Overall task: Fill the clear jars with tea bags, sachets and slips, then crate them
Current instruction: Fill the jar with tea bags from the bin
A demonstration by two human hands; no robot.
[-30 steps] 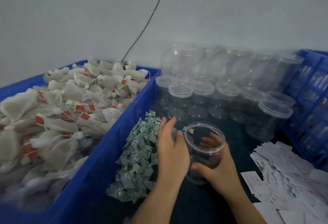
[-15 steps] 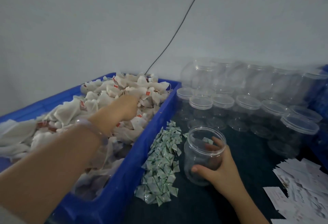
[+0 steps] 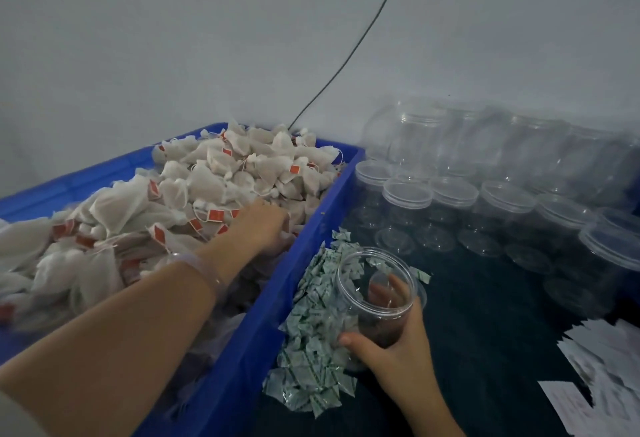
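A blue crate point(image 3: 302, 249) on the left is heaped with white tea bags point(image 3: 207, 187) bearing red tags. My left hand point(image 3: 264, 225) reaches into the crate near its right wall, fingers curled down into the tea bags with the tips hidden. My right hand point(image 3: 398, 350) grips an open clear jar point(image 3: 377, 277) from the side and tilts its mouth toward the crate. The jar holds no tea bags. A pile of small green-and-white sachets point(image 3: 311, 350) lies on the dark table between the crate and the jar.
Several clear jars point(image 3: 502, 201), some lidded, stand in rows at the back right against the wall. White paper slips point(image 3: 606, 367) are scattered at the lower right. A thin black cable point(image 3: 346, 62) runs down the wall behind the crate.
My left hand left the jar, went into the crate and has come back toward the crate's right wall. The jar has tilted and shifted left over the sachets.
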